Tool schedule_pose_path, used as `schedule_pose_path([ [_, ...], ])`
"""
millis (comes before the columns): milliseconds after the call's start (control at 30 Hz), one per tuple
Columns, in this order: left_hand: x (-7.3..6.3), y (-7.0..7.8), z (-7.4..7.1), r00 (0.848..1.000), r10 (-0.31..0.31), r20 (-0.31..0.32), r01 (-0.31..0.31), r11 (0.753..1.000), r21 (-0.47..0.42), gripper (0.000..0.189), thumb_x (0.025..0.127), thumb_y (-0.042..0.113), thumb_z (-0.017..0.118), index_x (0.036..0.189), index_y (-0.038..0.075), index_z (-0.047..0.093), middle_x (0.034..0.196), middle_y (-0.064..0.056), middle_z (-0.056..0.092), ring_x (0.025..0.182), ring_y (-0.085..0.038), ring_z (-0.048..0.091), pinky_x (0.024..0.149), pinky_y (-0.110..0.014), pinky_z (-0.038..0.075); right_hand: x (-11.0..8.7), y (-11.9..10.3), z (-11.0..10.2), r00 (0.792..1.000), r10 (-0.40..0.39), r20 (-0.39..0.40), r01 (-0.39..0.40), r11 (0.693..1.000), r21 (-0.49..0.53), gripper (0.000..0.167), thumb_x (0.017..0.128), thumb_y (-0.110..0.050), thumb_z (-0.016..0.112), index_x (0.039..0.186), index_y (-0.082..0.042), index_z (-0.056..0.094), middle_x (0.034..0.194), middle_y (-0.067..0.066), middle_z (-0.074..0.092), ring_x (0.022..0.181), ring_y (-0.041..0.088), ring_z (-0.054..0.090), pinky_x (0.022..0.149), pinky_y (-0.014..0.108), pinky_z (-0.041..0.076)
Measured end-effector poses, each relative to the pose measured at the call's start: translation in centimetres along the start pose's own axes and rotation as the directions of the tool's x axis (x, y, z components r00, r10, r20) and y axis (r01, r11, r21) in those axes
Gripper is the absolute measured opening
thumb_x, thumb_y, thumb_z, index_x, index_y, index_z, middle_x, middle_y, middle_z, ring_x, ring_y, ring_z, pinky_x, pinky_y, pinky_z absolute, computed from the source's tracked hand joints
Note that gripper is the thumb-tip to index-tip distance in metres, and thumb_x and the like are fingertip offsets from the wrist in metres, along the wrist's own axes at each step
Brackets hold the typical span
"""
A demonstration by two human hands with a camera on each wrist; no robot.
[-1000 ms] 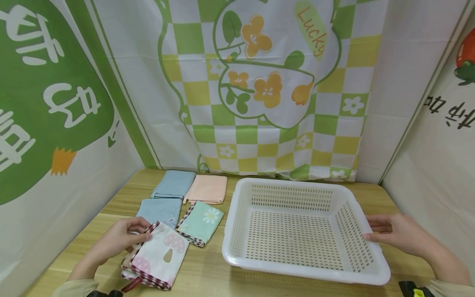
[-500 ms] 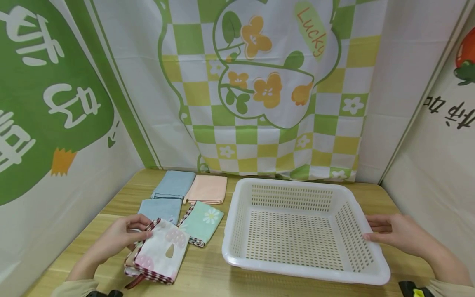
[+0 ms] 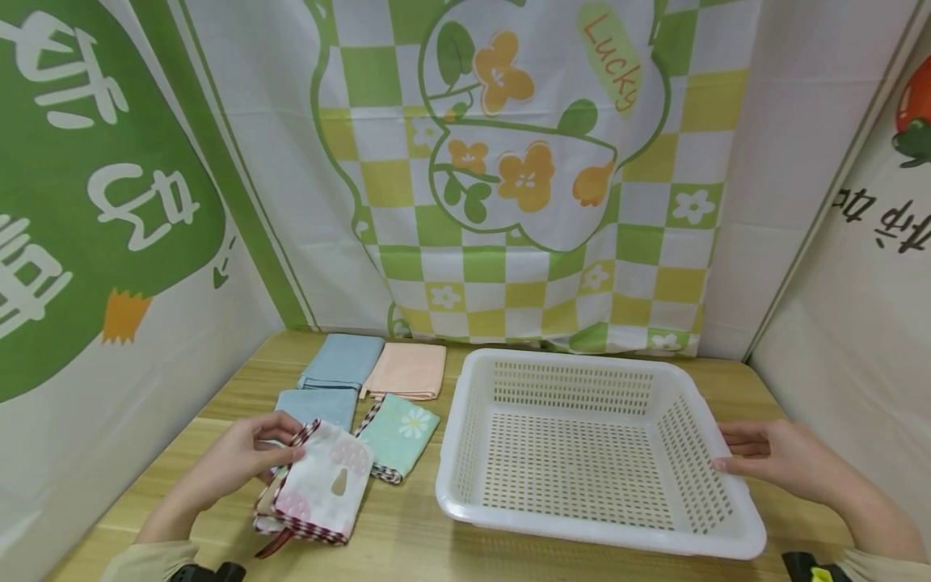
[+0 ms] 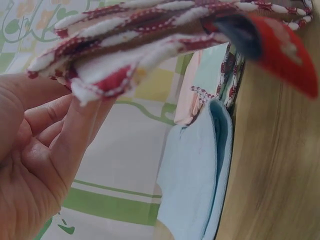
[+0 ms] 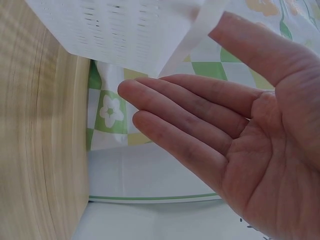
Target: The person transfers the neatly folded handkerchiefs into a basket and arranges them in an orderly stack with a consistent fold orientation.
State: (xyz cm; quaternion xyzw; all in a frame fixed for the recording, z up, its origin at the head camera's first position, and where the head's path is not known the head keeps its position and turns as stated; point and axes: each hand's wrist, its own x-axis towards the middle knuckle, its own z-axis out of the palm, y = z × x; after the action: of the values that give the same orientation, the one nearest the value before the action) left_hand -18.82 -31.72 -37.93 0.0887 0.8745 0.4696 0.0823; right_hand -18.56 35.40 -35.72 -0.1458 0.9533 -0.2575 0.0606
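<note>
While the left grip [image 3: 236, 461], a bare hand, is clamped on the 10 o'clock edge of a white folded fabric cloth with pink mushroom print and red-checked trim [image 3: 330, 485], the right grip [image 3: 778, 454] has straight fingers apart from its thumb, touching a white rectangular perforated plastic basket [image 3: 604, 535] at its 3 o'clock side. Cloth sits at the basket's 9 o'clock, apart from it; contact with the wooden tabletop [image 3: 407, 533]: cannot tell.

Judgement: step in hand looks like lifting. Best done pinching all layers together, raising high enough not to drag neighbours, right fingers lightly steadying the basket.

Count: held cloth, 1 (possible second inside, cannot tell). Basket, 1. From the held cloth: mint-green daisy-print folded cloth [image 3: 400, 436], 1, at 2 o'clock; plain peach folded cloth [image 3: 407, 370], 1, at 1 o'clock; pale-blue folded cloths [image 3: 342, 360], 2, towards 12 o'clock.
</note>
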Motion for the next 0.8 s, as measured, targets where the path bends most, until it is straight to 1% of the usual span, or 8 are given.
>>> schedule_pose_path([
  [167,0.1,0.5,0.0,1.000,0.005,-0.009,-0.005,1.000,-0.010,0.040,0.086,0.027,0.070,0.111,-0.001,0.056,0.100,-0.014,0.063,0.071,-0.017,0.066,0.053,-0.035,0.054,0.0,0.0,0.0,1.000,0.000,-0.003,0.000,1.000,0.000,0.065,0.086,-0.039,0.068,0.126,0.010,0.054,0.110,0.017,0.068,0.089,0.013,0.069,0.068,0.023,0.056],
  [267,0.1,0.8,-0.1,1.000,0.027,-0.009,-0.027,1.000,-0.004,0.039,0.087,0.027,0.069,0.112,-0.001,0.056,0.100,-0.014,0.064,0.072,-0.017,0.066,0.053,-0.034,0.054,0.0,0.0,0.0,1.000,0.002,-0.001,-0.002,1.000,-0.003,0.065,0.086,-0.039,0.068,0.127,0.010,0.054,0.110,0.017,0.068,0.089,0.013,0.069,0.069,0.024,0.056],
  [300,0.1,0.9,-0.1,1.000,0.025,-0.011,-0.025,1.000,-0.005,0.039,0.087,0.027,0.069,0.111,0.000,0.056,0.100,-0.013,0.064,0.072,-0.016,0.066,0.053,-0.033,0.054,0.0,0.0,0.0,1.000,0.002,-0.002,-0.002,1.000,-0.004,0.065,0.086,-0.039,0.068,0.126,0.010,0.054,0.110,0.017,0.069,0.089,0.014,0.069,0.069,0.024,0.056],
  [367,0.1,1.0,-0.1,0.999,0.042,-0.009,-0.042,0.999,0.007,0.039,0.087,0.026,0.069,0.112,-0.001,0.056,0.101,-0.014,0.064,0.074,-0.016,0.066,0.054,-0.034,0.054,0.0,0.0,0.0,1.000,0.007,-0.003,-0.007,1.000,-0.008,0.065,0.086,-0.040,0.068,0.126,0.010,0.054,0.110,0.017,0.069,0.089,0.014,0.069,0.069,0.024,0.056],
  [467,0.2,1.2,-0.2,0.999,0.045,-0.009,-0.045,0.999,0.016,0.038,0.087,0.027,0.069,0.111,0.000,0.057,0.101,-0.014,0.064,0.074,-0.016,0.066,0.054,-0.034,0.054,0.0,-0.1,0.0,1.000,0.013,-0.006,-0.013,1.000,-0.015,0.067,0.085,-0.041,0.068,0.126,0.010,0.054,0.109,0.016,0.069,0.089,0.015,0.069,0.069,0.025,0.056],
  [533,0.4,1.3,-0.2,0.998,0.061,-0.003,-0.061,0.998,0.026,0.037,0.088,0.026,0.068,0.110,0.000,0.057,0.100,-0.015,0.064,0.074,-0.015,0.066,0.054,-0.034,0.054,0.0,-0.2,0.0,1.000,0.014,-0.011,-0.014,1.000,-0.021,0.067,0.085,-0.041,0.069,0.126,0.010,0.054,0.109,0.016,0.069,0.089,0.016,0.070,0.069,0.025,0.056],
  [700,0.5,1.7,-0.3,0.996,0.091,0.009,-0.091,0.996,0.026,0.037,0.088,0.025,0.068,0.110,-0.002,0.055,0.099,-0.017,0.066,0.074,-0.013,0.064,0.053,-0.033,0.054,0.0,-0.2,0.0,1.000,0.010,-0.018,-0.010,1.000,-0.015,0.067,0.084,-0.041,0.069,0.125,0.010,0.055,0.108,0.016,0.069,0.089,0.015,0.070,0.069,0.023,0.056],
  [800,0.5,2.0,-0.3,0.996,0.089,0.008,-0.089,0.996,0.020,0.037,0.088,0.025,0.068,0.109,-0.002,0.054,0.099,-0.017,0.066,0.074,-0.013,0.064,0.054,-0.033,0.054,0.0,-0.2,0.1,1.000,0.006,-0.021,-0.007,1.000,-0.015,0.066,0.084,-0.040,0.070,0.125,0.010,0.055,0.108,0.016,0.069,0.089,0.014,0.070,0.069,0.021,0.055],
])
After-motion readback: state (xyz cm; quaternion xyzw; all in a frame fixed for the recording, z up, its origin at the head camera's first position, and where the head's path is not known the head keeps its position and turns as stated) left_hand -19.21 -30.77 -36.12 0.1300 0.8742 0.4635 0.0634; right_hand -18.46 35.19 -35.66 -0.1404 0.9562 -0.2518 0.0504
